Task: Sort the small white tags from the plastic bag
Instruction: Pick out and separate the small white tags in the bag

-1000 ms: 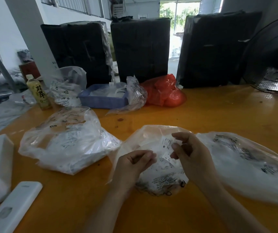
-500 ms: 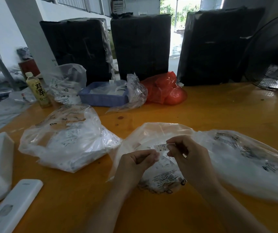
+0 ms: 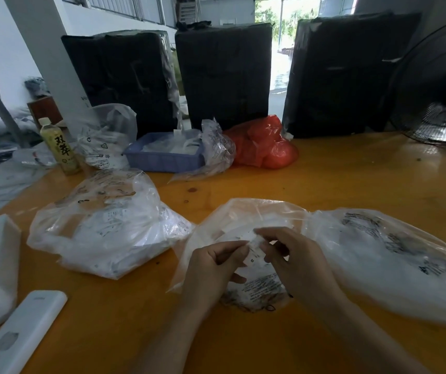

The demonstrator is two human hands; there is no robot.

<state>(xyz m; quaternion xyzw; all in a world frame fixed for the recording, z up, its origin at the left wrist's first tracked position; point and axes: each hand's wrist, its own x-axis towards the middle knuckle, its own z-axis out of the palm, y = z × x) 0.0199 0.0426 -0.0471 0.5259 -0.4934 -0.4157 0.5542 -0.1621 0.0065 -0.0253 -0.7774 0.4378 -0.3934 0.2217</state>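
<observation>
A clear plastic bag [image 3: 243, 217] lies open on the orange table [image 3: 351, 179] in front of me, with printed text on its near part. Above it both my hands meet around a small white tag [image 3: 254, 252]. My left hand [image 3: 213, 268] pinches the tag's left side with curled fingers. My right hand [image 3: 297, 260] pinches its right side, thumb and fingers bent over it. The rest of the bag's contents are blurred.
Another filled clear bag [image 3: 108, 228] lies to the left and a larger one [image 3: 394, 260] to the right. Behind stand a blue tray [image 3: 162, 160], a red bag [image 3: 265, 147], a drink bottle [image 3: 60, 147], black wrapped bales [image 3: 224, 74] and a fan [image 3: 437, 85]. A white remote [image 3: 19, 336] lies near left.
My right hand came down and toward my left hand with the tag. Both hands now pinch the tag together, closer above the bag.
</observation>
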